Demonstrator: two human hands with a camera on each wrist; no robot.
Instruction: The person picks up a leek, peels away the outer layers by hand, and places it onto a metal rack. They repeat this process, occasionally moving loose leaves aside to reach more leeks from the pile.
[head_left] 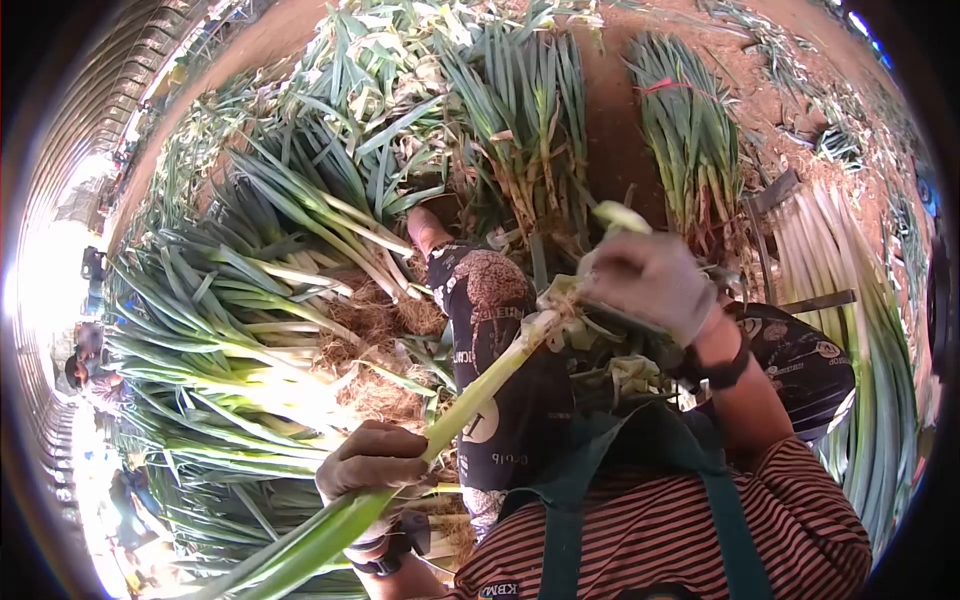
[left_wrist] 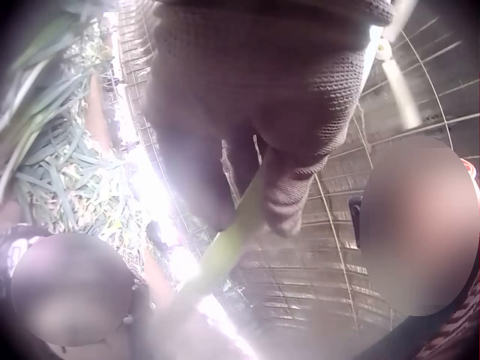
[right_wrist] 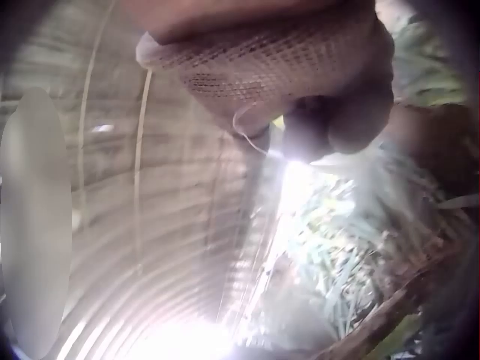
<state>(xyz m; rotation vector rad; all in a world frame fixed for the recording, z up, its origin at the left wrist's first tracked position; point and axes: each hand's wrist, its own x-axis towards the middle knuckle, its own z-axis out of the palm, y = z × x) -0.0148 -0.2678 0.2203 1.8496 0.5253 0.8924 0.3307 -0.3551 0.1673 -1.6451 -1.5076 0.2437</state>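
Note:
My gloved left hand (head_left: pixel 372 462) grips a long leek (head_left: pixel 480 392) around its green upper part. Its pale stalk slants up across the lap, the root end (head_left: pixel 548 318) at the upper right. Beyond that end is my gloved right hand (head_left: pixel 655 285), fingers curled, with a pale green strip of leek leaf (head_left: pixel 622 216) sticking out past them. In the left wrist view the leek stalk (left_wrist: pixel 234 238) passes under the gloved fingers (left_wrist: pixel 285 195). A bit of yellow-green shows between the curled fingers (right_wrist: pixel 356 131) in the right wrist view.
Leeks with roots (head_left: pixel 230 350) lie heaped on the left. Leafy bundles stand ahead, one (head_left: pixel 690 140) tied with red string. Pale-stalked leeks (head_left: pixel 840 270) lie at the right beside a metal bracket (head_left: pixel 775 192). Leaf scraps (head_left: pixel 370 60) cover the ground ahead. Another person (head_left: pixel 88 365) is far left.

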